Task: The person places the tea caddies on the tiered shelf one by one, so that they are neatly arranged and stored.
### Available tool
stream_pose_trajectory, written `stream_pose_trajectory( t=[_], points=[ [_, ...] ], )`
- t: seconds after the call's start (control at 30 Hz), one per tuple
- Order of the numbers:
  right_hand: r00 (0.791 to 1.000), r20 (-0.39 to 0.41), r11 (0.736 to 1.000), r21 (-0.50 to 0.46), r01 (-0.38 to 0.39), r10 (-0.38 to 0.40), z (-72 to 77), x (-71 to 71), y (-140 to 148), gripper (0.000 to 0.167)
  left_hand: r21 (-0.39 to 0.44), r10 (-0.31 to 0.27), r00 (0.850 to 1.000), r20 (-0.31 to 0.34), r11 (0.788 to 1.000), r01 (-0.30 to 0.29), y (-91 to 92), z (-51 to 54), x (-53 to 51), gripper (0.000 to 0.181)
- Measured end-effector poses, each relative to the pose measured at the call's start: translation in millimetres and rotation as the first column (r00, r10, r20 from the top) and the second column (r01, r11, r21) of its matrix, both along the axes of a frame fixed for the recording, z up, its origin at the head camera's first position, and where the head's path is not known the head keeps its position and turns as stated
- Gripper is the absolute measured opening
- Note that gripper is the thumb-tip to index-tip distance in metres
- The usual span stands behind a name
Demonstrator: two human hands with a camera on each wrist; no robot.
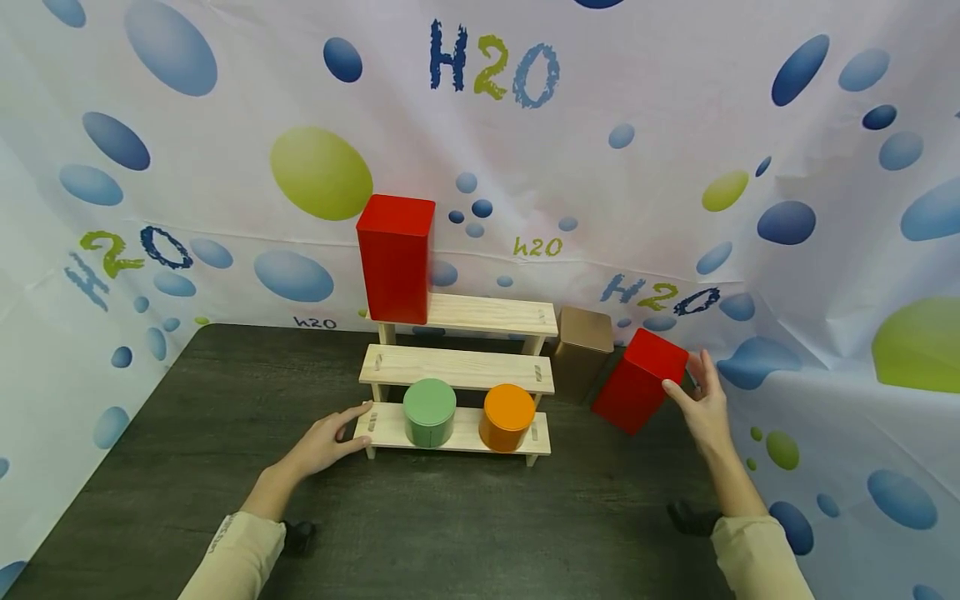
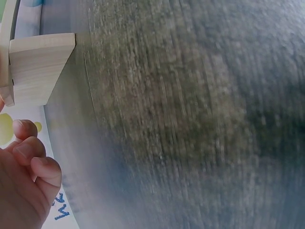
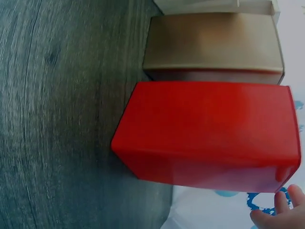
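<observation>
Right hand (image 1: 707,410) spread beside the lower red box (image 1: 636,383), left hand (image 1: 321,446) pinched on the wooden stand (image 1: 456,369)

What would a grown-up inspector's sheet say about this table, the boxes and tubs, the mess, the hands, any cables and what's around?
Surface: dark, wood-grained table.
Job's things: three-step wooden stand; upright red box on the top step's left end; green tub and orange tub on the bottom step; gold box on the table, between the stand and a second red box.
Clutter: nothing seen.
Left hand: holds the bottom step's left end.
Right hand: at the second red box's upper right corner; whether it touches is unclear.
Cables: nothing seen.
Surroundings: white sheet printed with "H2O" and coloured ovals.
</observation>
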State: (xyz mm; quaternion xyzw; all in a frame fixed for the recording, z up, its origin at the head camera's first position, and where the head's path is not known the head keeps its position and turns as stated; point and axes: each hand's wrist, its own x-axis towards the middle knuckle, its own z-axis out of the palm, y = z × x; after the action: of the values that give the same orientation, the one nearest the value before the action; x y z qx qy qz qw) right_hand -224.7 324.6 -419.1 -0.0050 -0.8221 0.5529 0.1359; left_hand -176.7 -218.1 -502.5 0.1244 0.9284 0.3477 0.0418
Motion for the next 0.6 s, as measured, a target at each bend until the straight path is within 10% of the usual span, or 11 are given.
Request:
stream_pose_trajectory(
  t=[0.6],
  points=[
    [0.98, 0.18, 0.996, -0.05, -0.075, 0.083, -16.6, -24.2, 12, 0.097, -0.009, 0.008, 1.0, -0.014, 1.0, -0.008, 1.5, -1.0, 0.7, 0.061]
  ],
)
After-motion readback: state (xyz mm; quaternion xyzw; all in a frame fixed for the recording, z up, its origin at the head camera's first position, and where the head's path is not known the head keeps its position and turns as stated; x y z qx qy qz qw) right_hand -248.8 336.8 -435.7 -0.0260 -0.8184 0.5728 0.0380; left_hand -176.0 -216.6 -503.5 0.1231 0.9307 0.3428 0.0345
